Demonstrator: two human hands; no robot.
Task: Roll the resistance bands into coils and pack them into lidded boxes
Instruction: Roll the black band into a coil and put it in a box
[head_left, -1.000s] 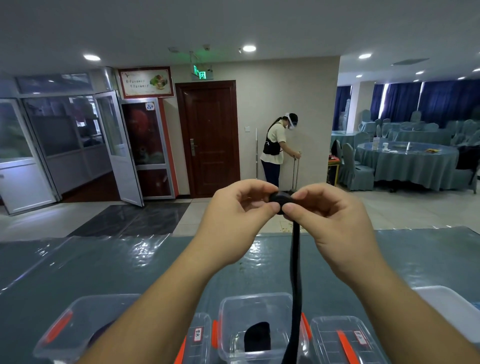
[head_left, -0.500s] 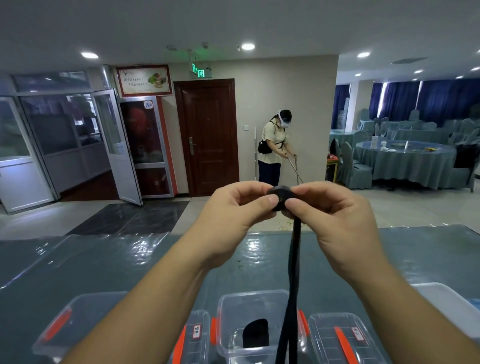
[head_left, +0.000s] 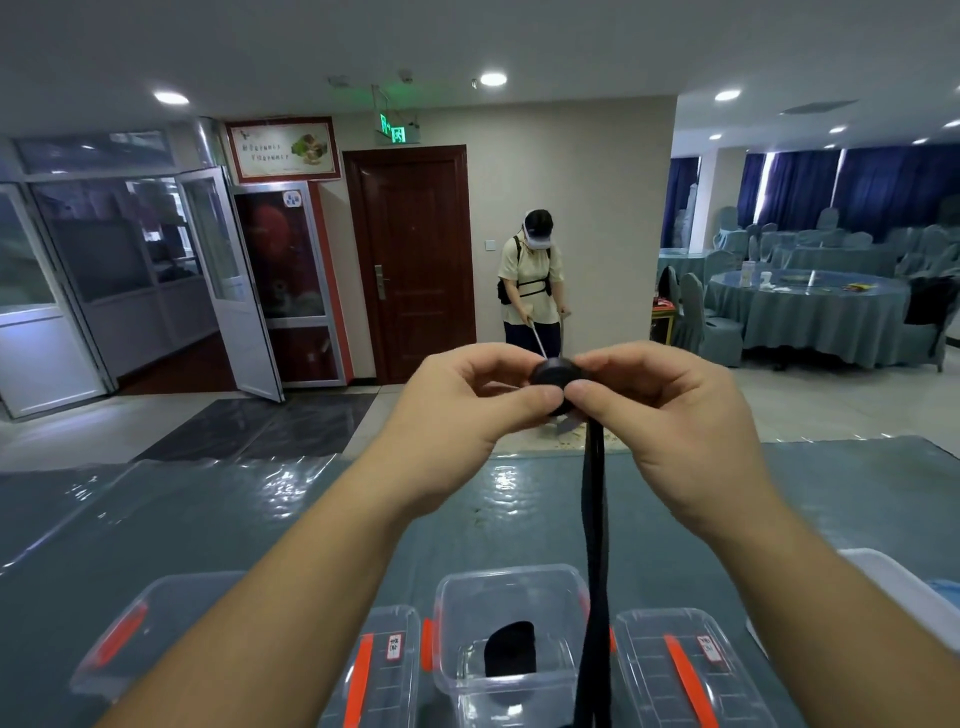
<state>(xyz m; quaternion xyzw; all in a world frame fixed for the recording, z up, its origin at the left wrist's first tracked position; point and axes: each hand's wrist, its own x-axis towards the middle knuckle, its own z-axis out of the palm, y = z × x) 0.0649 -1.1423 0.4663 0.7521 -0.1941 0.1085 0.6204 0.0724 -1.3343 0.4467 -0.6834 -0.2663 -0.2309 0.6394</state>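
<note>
Black resistance band, part-wound into a small coil, sits pinched between both hands, held up over the table. Left hand curls thumb and forefinger onto the coil's left side; right hand grips its right side the same way, thumb at the front. The loose tail hangs straight down from the coil, under the right thumb, past an open clear box below the hands holding another black coil. Lidded boxes flank it, with orange clasps and small white labels, writing too small to read.
</note>
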